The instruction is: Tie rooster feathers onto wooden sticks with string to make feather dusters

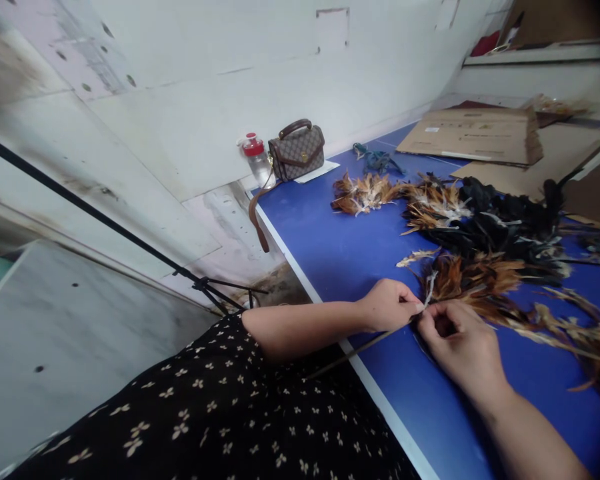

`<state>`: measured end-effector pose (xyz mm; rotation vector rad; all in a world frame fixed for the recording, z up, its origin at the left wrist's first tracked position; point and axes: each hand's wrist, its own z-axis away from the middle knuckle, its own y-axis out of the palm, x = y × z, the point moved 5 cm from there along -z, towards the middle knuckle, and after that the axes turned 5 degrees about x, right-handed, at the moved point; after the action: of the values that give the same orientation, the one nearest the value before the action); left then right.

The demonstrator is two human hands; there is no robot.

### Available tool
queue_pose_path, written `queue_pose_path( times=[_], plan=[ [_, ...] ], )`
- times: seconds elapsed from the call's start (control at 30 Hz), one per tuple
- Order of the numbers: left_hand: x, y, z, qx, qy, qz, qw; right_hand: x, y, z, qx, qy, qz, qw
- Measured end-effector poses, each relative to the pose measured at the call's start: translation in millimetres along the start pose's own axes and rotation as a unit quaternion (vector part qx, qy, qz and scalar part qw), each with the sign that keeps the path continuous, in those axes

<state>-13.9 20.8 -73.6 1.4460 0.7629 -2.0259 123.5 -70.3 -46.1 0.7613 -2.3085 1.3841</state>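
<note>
My left hand (390,305) and my right hand (460,343) meet over the blue table (340,247), near its front edge. Both pinch the base of a bunch of brown and orange feathers (463,280). A thin dark stick (360,348) runs from under my left hand toward my body, over the table edge. Fingers of both hands are closed. More feathers fan out to the right of my right hand.
Brown feather clusters (363,193) and a black feather heap (505,223) lie further back. A checkered handbag (297,152) and a red-capped bottle (257,157) stand at the table's far corner. Flat cardboard (475,137) lies beyond. A black tripod leg (105,223) crosses the left.
</note>
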Motion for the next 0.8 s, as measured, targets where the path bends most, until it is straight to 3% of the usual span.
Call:
queue_pose_path(
  times=[0.2, 0.47, 0.63, 0.73, 0.8],
  plan=[
    [1.7, 3.3, -1.4, -0.014, 0.037, -0.066, 0.997, -4.0, -4.7, -1.5, 0.012, 0.015, -0.018, 1.000],
    [-6.0, 3.6, 0.9, -0.009, 0.048, -0.128, 0.991, -5.2, -10.4, -3.2, 0.060, -0.018, -0.060, 0.996],
    [-7.3, 3.7, 2.6, -0.005, 0.051, -0.128, 0.990, -12.5, -10.7, 0.7, 0.080, 0.022, -0.100, 0.992],
    [-6.1, 4.1, 1.6, -0.004, 0.058, -0.130, 0.990, -11.1, -11.7, 1.1, 0.074, 0.041, -0.105, 0.991],
    [-4.9, 4.3, 0.6, -0.006, 0.060, -0.131, 0.990, -5.1, -14.5, -0.9, 0.052, 0.016, -0.084, 0.995]
  ],
)
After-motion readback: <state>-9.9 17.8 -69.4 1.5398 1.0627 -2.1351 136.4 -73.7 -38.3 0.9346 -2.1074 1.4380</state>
